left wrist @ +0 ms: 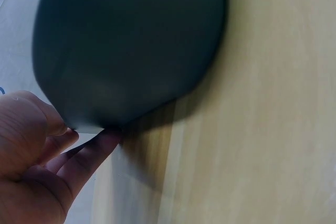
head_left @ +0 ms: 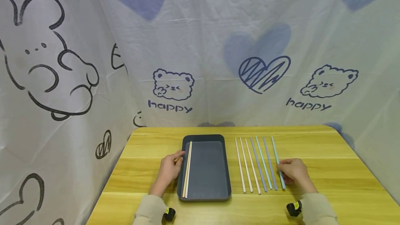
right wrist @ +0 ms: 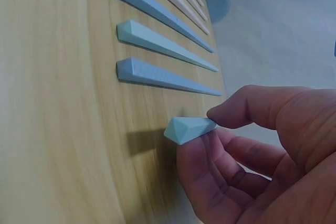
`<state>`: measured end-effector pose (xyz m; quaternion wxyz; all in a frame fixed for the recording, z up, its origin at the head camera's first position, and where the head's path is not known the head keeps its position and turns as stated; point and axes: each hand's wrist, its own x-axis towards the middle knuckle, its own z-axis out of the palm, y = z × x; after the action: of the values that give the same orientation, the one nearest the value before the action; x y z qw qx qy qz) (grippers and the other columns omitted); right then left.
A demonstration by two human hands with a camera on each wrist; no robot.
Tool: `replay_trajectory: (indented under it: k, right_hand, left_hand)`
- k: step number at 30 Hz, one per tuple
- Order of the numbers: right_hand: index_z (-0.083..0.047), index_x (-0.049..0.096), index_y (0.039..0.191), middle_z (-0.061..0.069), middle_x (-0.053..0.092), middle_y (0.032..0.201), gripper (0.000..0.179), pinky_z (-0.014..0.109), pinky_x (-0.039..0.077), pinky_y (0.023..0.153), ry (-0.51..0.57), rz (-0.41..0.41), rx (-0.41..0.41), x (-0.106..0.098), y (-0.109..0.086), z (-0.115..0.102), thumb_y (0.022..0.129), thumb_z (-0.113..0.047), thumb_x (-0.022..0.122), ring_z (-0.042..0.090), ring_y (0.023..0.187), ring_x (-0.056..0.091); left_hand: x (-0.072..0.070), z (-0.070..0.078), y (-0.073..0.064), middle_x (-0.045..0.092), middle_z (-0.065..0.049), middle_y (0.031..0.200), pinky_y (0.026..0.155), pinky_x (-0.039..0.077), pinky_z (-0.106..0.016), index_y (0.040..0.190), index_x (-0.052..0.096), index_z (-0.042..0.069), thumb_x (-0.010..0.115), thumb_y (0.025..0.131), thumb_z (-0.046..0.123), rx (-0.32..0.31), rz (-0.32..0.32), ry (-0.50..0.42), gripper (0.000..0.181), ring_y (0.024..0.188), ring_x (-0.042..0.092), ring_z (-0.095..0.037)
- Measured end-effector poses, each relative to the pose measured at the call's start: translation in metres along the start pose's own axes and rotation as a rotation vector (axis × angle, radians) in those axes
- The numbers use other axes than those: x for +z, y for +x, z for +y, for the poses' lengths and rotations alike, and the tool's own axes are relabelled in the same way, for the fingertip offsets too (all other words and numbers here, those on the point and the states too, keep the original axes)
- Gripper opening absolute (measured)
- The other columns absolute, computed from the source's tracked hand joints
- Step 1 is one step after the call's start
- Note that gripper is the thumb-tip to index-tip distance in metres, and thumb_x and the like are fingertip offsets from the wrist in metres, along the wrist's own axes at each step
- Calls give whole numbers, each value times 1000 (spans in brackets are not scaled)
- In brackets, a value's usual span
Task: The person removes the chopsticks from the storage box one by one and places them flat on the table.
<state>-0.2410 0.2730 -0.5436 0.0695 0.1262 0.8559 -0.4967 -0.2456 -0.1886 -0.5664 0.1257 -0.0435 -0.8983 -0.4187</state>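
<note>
My right hand (head_left: 293, 170) pinches a light teal chopstick (right wrist: 191, 127) between thumb and fingers. In the right wrist view its thick end is raised off the table, with a shadow beside it. To its left lie several chopsticks: a blue-violet one (head_left: 270, 162), another teal one (head_left: 264, 162), a second blue-violet one and pale pink ones (head_left: 247, 164). My left hand (head_left: 170, 167) grips the left edge of a dark grey tray (head_left: 207, 199); the exact finger contact is partly hidden. Inside the tray, along its left side, lie a yellow chopstick (head_left: 186, 169) and a white one (head_left: 189, 173).
The wooden table (head_left: 137, 183) carries the tray left of the middle and the chopsticks right of it. A pale cloth (head_left: 203, 44) with hearts and cartoon bears hangs behind the table and along its left. A black camera (head_left: 294, 209) sits at my right wrist.
</note>
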Motion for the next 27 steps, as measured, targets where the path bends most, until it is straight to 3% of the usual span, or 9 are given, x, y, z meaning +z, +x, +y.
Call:
replay_trajectory:
  k: [8, 18, 25, 27]
  right_hand:
    - [16, 62, 131, 12, 69, 81, 48, 37, 61, 60, -7, -10, 0, 1, 1, 2, 94, -14, 66, 19, 69, 64]
    - [16, 65, 130, 14, 74, 87, 48, 38, 63, 61, -48, 18, -13, 1, 3, 6, 93, -15, 68, 19, 71, 67]
    - [14, 68, 124, 16, 74, 87, 43, 39, 62, 61, -88, 42, -24, 2, -3, 0, 93, -15, 69, 21, 71, 67]
    - [14, 68, 124, 17, 74, 88, 42, 39, 62, 61, -91, 43, -24, 2, -4, 0, 93, -15, 70, 21, 71, 68]
  left_hand:
    - [0, -2, 0, 67, -20, 141, 77, 60, -24, 130, 74, 4, 65, 102, 2, 9, 11, -3, 30, 123, 69, -38]
    - [0, -3, 0, 67, -20, 141, 73, 58, -21, 130, 75, 4, 65, 102, 3, 15, 19, 1, 30, 125, 67, -38]
    - [-2, 0, -2, 65, -19, 145, 55, 45, -23, 134, 73, 5, 63, 104, 4, -11, -14, -5, 31, 132, 63, -39]
    - [-2, 0, -2, 65, -19, 145, 56, 45, -22, 134, 72, 5, 62, 104, 4, -11, -16, -5, 31, 131, 64, -39]
